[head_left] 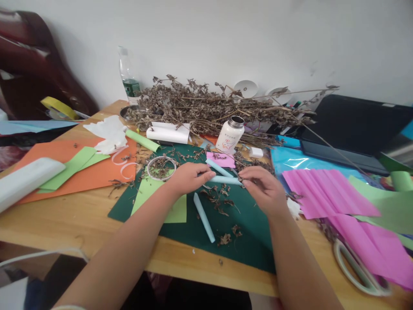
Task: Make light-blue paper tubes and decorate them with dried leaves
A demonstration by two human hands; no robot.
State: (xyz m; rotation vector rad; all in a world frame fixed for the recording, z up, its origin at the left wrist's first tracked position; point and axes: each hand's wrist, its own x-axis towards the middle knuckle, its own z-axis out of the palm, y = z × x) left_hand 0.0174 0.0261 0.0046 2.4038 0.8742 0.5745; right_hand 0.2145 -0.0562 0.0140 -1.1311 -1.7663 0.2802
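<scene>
A light-blue rolled paper tube (225, 180) stretches between my two hands above the green cutting mat (254, 234). My left hand (191, 176) pinches its left end. At its right end are the closed fingertips of my right hand (262, 186), with a bit of dried leaf by them; whether they grip the tube or the leaf is unclear. A second blue tube (219, 168) lies just behind, and a third blue tube (204, 217) rests nearer to me. Crumbled dried leaves (221, 200) are scattered below my hands. A pink paper piece (221, 159) lies behind the tubes.
Dried branches (193, 103) heap along the wall behind a white bottle (230, 135). A roll of tape (161, 157) and green paper (174, 210) lie left. Pink crepe paper (325, 191), scissors (358, 269) and a laptop (358, 129) are right. Orange paper (97, 172) lies far left.
</scene>
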